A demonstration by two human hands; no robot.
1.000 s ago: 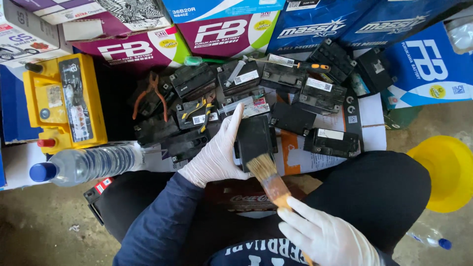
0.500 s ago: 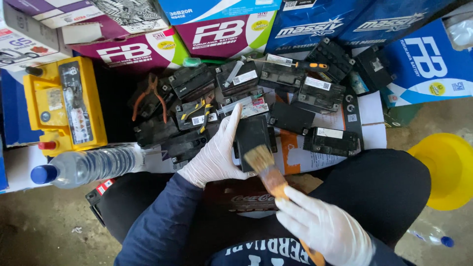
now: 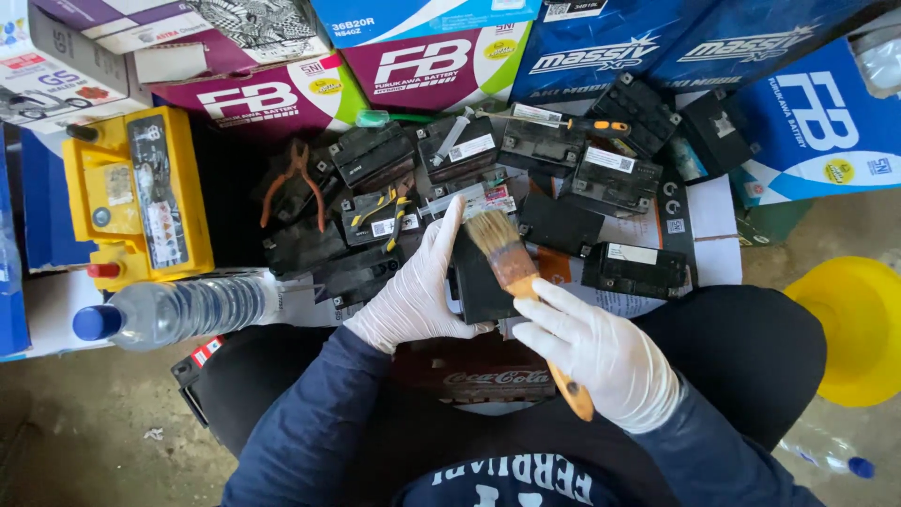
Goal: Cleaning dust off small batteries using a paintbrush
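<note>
1. left hand point(image 3: 419, 293), in a white glove, has its grip clenched on a small black battery point(image 3: 483, 282), fingers laid along the battery's left edge, steadying it upright just above the lap.
2. right hand point(image 3: 601, 352), also gloved, grips the wooden handle of a brush point(image 3: 511, 265); the bristles rest against the battery's top.
3. more black batteries point(image 3: 615, 178) lie in a heap on the floor beyond the hands.
4. orange-handled pliers point(image 3: 298, 183) lie on the heap at the left.
5. a yellow battery point(image 3: 141, 197) stands far left, a water bottle point(image 3: 178, 310) lying on its side beside it.
6. a yellow funnel point(image 3: 859, 329) sits at the right edge.
7. coloured boxes point(image 3: 441, 61) line the back.
</note>
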